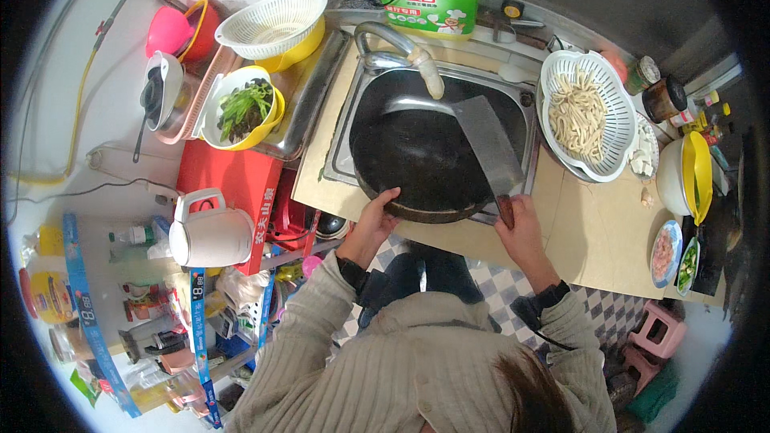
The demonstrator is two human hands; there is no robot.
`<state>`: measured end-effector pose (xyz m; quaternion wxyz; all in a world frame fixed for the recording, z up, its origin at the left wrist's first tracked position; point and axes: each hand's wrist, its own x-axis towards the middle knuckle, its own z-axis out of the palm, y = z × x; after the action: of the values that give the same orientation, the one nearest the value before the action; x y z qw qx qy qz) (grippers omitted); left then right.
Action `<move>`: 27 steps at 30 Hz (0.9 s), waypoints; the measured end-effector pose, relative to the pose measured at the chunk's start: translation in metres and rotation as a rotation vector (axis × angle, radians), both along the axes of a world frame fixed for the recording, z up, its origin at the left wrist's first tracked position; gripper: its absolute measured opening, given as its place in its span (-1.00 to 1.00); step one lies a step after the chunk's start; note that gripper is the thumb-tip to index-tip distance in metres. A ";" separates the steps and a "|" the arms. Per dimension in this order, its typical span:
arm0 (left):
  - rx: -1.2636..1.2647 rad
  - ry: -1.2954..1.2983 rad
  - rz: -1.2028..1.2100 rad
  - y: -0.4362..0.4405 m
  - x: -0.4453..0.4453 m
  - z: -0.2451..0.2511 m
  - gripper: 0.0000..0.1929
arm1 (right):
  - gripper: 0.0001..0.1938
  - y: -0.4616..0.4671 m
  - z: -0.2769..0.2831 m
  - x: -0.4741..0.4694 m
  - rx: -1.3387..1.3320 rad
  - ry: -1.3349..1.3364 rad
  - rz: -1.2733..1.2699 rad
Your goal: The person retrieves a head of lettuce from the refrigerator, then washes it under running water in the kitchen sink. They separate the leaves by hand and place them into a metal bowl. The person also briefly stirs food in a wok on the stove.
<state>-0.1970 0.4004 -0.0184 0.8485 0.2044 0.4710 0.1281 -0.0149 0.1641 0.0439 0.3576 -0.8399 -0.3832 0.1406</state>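
A thick, round, dark slab, which looks like a wet chopping board, lies over the stainless steel sink. My left hand grips its near left rim, thumb on top. My right hand holds a cleaver by its brown wooden handle. The broad grey blade points away from me, above the slab's right side; whether it touches cannot be seen. Behind the slab, the curved faucet hangs over the sink with a pale wrapped spout.
On the right stand a white colander of noodles, a plate of white cubes and small dishes. Left are a bowl of greens, a white colander and an electric kettle. A detergent jug stands behind the faucet.
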 end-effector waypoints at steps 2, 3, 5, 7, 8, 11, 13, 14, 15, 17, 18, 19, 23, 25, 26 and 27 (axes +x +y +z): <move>-0.044 -0.014 -0.017 0.001 0.006 0.001 -0.60 | -0.63 -0.003 0.004 0.003 -0.080 0.016 -0.059; -0.056 -0.022 -0.043 0.002 0.007 0.004 -0.58 | -0.64 -0.005 0.006 0.004 -0.101 0.011 -0.067; -0.047 0.018 -0.124 0.008 0.007 0.010 -0.56 | -0.66 -0.005 0.008 0.005 -0.202 0.052 -0.115; -0.025 0.108 -0.204 0.015 0.004 0.019 -0.56 | -0.69 0.000 0.008 0.007 -0.326 0.123 -0.114; -0.029 0.184 -0.356 0.024 0.004 0.024 -0.57 | -0.70 0.004 0.008 0.009 -0.391 0.150 -0.125; 0.038 0.392 -0.834 0.061 0.007 0.037 -0.56 | -0.72 0.025 0.009 0.016 -0.338 0.059 -0.046; 0.275 0.480 -1.207 0.095 0.020 0.042 -0.55 | -0.72 0.043 0.010 0.020 -0.337 0.008 -0.020; 0.367 0.339 -1.123 0.112 0.031 0.043 -0.59 | -0.72 0.052 0.011 0.021 -0.361 -0.013 -0.011; 0.315 0.181 -0.932 0.129 0.042 0.043 -0.61 | -0.73 0.061 0.012 0.021 -0.361 -0.020 0.002; 0.300 0.107 -0.689 0.159 0.090 0.036 -0.57 | -0.75 0.079 0.014 0.020 -0.391 -0.047 0.009; 0.318 0.024 -0.585 0.169 0.117 0.031 -0.52 | -0.76 0.087 0.014 0.018 -0.394 -0.067 0.024; 0.327 -0.078 -0.474 0.173 0.142 0.023 -0.45 | -0.77 0.095 0.014 0.016 -0.396 -0.098 0.026; 0.042 -0.325 -0.119 0.190 0.212 -0.016 -0.44 | -0.79 0.115 0.011 0.013 -0.459 -0.201 0.036; -0.081 -0.464 0.017 0.197 0.223 -0.029 -0.56 | -0.79 0.120 0.009 0.013 -0.457 -0.196 0.047; -0.193 -0.561 -0.002 0.204 0.220 -0.031 -0.56 | -0.78 0.123 0.008 0.013 -0.462 -0.180 0.032; -0.210 -0.492 0.042 0.208 0.219 -0.031 -0.58 | -0.78 0.125 0.008 0.014 -0.469 -0.166 0.019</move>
<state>0.0217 0.6086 -0.0489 0.9512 0.0678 0.2655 0.1420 -0.0013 0.2892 0.0515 0.1188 -0.9050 -0.3759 0.1598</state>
